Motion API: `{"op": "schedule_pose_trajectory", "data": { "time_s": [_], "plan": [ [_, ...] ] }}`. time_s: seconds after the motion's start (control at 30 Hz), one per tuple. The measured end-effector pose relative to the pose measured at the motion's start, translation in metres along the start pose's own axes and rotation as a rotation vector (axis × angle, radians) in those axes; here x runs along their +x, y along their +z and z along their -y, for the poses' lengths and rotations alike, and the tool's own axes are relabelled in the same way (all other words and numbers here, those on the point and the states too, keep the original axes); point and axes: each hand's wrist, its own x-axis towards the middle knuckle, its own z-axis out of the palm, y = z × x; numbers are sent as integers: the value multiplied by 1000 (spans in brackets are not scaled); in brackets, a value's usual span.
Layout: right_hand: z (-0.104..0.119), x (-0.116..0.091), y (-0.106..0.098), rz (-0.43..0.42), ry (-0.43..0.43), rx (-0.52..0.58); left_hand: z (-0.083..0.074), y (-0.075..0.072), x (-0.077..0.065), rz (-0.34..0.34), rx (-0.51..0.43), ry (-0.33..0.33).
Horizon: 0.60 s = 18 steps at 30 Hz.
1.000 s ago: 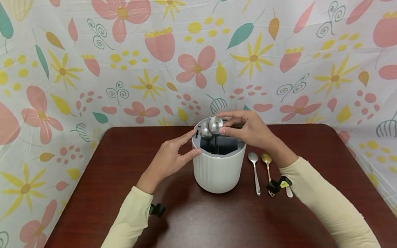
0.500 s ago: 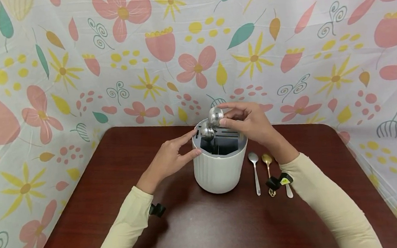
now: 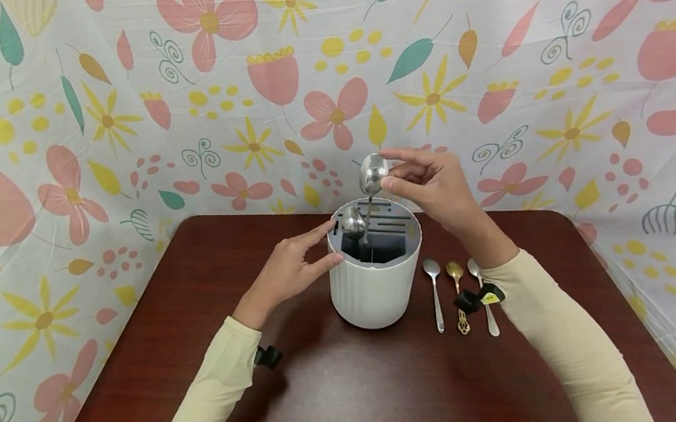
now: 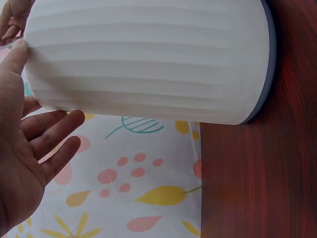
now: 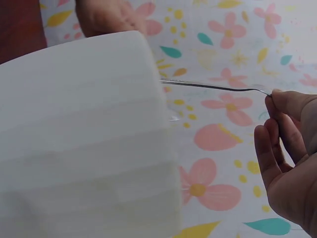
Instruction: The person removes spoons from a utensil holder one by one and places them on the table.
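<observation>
A white ribbed utensil holder (image 3: 372,297) with a grey slotted top stands on the table. My right hand (image 3: 441,184) pinches a silver spoon (image 3: 374,175) by its bowl, above the holder. The handle hangs down, its lower end inside the front compartment; in the right wrist view the spoon (image 5: 213,86) sticks out past the rim. Another silver spoon (image 3: 353,223) sits in the holder, bowl up, toward the left. My left hand (image 3: 287,270) touches the holder's left rim with thumb and fingertips; in the left wrist view the other fingers are loosely spread along the holder's side (image 4: 148,59).
To the right of the holder lie a silver spoon (image 3: 435,297), a gold spoon (image 3: 455,273) with an ornate handle end, and another silver spoon (image 3: 492,318) partly behind the right wrist camera (image 3: 475,298). A flower-print cloth (image 3: 182,117) rises behind the dark red table (image 3: 200,306).
My right hand has risen, drawing the silver spoon upward so that its handle now shows above the compartment. The left hand and holder stay put. The rightmost spoon is more exposed.
</observation>
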Motion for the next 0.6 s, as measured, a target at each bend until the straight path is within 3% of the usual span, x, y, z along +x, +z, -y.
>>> {"op": "schedule_pose_trajectory", "data": {
  "time_s": [0.3, 0.6],
  "plan": [
    [17, 11, -13, -105, -22, 68, 0, -1, -1, -7, 14, 1],
    [41, 20, -30, -153, -31, 146, 0, -1, 0, -7, 7, -1]
  ]
}}
